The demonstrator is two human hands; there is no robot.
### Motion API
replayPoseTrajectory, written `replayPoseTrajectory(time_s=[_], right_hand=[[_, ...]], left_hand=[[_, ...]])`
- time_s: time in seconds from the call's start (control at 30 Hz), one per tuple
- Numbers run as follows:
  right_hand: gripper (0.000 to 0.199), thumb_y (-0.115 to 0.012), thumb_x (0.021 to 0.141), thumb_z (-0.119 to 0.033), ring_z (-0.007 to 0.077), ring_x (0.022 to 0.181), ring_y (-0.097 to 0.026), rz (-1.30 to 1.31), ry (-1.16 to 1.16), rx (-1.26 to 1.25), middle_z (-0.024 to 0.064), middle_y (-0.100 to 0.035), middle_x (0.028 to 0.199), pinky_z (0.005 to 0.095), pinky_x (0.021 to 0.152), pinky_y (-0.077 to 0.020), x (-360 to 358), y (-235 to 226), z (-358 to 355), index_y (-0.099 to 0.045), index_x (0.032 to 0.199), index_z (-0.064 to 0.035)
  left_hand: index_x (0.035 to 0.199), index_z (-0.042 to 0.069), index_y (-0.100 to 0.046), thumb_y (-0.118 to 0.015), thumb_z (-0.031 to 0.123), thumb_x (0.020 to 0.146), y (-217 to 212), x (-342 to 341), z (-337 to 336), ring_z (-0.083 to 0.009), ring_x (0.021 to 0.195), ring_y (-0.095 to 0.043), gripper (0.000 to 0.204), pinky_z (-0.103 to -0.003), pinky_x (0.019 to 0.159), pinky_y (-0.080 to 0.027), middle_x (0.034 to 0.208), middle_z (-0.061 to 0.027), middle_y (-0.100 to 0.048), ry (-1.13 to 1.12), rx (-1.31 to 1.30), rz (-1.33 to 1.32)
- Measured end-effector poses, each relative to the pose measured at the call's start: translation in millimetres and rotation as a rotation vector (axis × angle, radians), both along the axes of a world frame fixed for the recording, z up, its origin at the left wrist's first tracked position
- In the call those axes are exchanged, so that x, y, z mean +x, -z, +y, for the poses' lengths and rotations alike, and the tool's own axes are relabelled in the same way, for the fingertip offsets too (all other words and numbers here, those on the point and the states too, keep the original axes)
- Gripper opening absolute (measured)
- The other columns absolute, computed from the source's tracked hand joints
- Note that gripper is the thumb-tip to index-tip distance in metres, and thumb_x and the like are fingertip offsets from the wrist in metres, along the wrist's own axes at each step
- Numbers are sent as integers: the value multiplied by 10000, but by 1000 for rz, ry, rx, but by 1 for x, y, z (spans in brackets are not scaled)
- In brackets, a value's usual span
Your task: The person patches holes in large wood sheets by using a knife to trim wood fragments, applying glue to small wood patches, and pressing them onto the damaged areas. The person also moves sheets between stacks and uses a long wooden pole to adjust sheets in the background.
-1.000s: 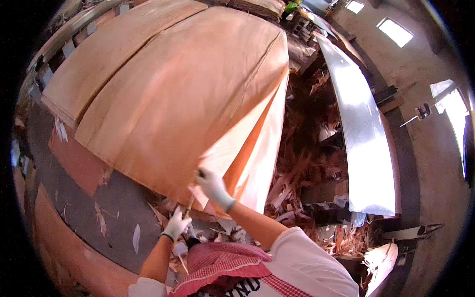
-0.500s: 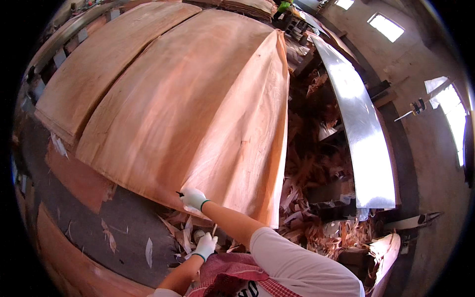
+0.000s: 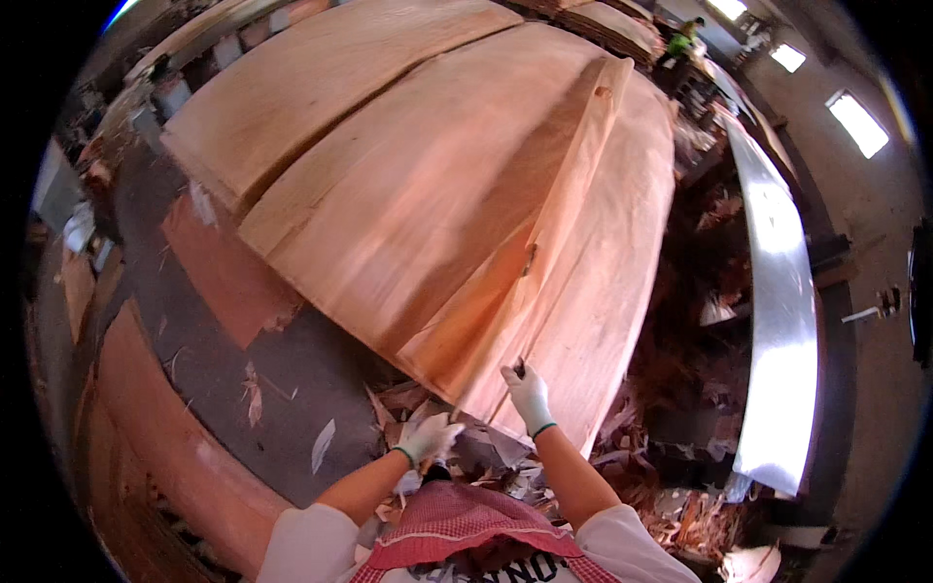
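Where the veneer fold (image 3: 556, 214) runs lengthwise away and slightly right atop the stack (image 3: 369, 214), right hand (image 3: 528, 398) pinches a small dark piece (image 3: 520, 367) just right of it, left hand (image 3: 431, 438) just below the near end, grip too blurred to tell.

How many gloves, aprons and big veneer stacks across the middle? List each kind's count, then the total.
Gloves: 2
Aprons: 1
Stacks: 2
Total: 5
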State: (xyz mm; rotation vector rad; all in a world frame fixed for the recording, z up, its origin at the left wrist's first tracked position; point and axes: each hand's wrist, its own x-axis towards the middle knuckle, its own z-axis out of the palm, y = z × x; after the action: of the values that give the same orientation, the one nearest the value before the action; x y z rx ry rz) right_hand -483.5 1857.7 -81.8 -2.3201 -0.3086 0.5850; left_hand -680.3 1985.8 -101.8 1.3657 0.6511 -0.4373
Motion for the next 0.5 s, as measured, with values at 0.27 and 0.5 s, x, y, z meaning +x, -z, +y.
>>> replayPoseTrajectory(time_s=[0.27, 0.5], right_hand=[[231, -684, 839, -209, 141, 676, -549, 206, 478, 497, 19, -617, 755, 309, 619, -470, -20, 7, -37, -670, 920, 6], [166, -624, 851, -95, 99, 681, -521, -75, 468, 268, -6, -607, 763, 266, 619, -444, 22, -126, -160, -666, 928, 45]], left_hand=[[1213, 2, -490, -603, 330, 959, -49, 40, -101, -124, 703, -555, 430, -292, 634, -483, 815, -29, -596, 150, -126, -314], [1414, 10, -370, -534, 166, 963, 0, 14, -50, -247, 1281, -491, 504, -380, 1081, -415, 1401, -148, -488, 144, -797, -438]])
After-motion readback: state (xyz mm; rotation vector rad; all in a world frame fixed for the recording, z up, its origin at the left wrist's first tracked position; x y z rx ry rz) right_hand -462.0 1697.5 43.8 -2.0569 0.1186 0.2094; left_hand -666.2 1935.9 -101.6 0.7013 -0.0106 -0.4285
